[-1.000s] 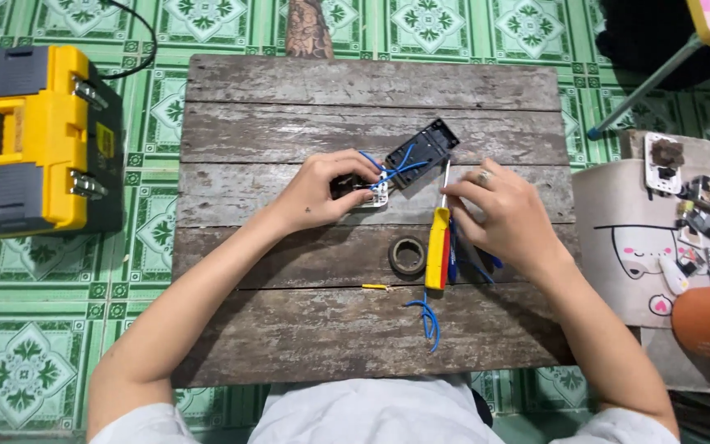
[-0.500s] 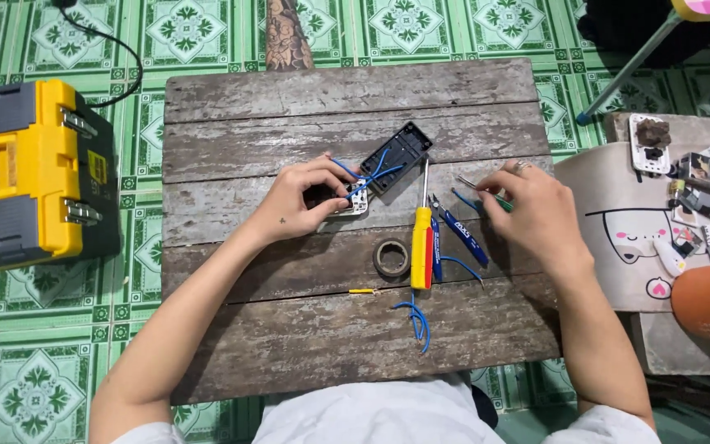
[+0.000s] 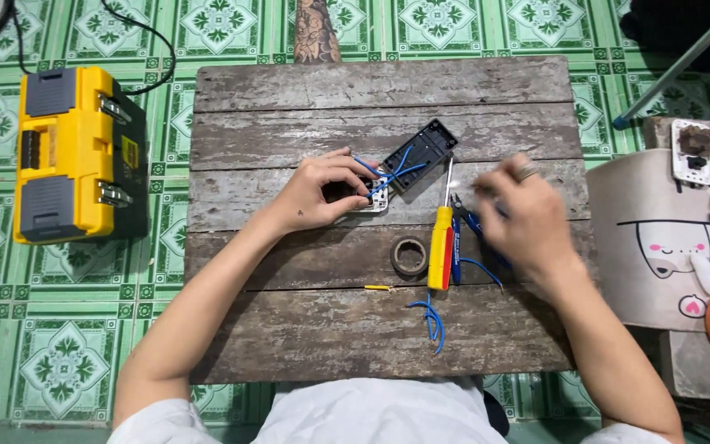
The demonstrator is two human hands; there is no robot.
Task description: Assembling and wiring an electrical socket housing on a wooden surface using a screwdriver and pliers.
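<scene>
Left hand (image 3: pixel 318 193) pinches the white switch (image 3: pixel 374 195); blurred right hand (image 3: pixel 527 215) seems loosely curled, grip unclear.

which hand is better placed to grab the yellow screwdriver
Right, most likely. The right hand hovers just beside the yellow screwdriver, looks to hold nothing, though it is blurred. The left hand is pinching the small white switch part with its blue wires, so it is occupied.
</scene>
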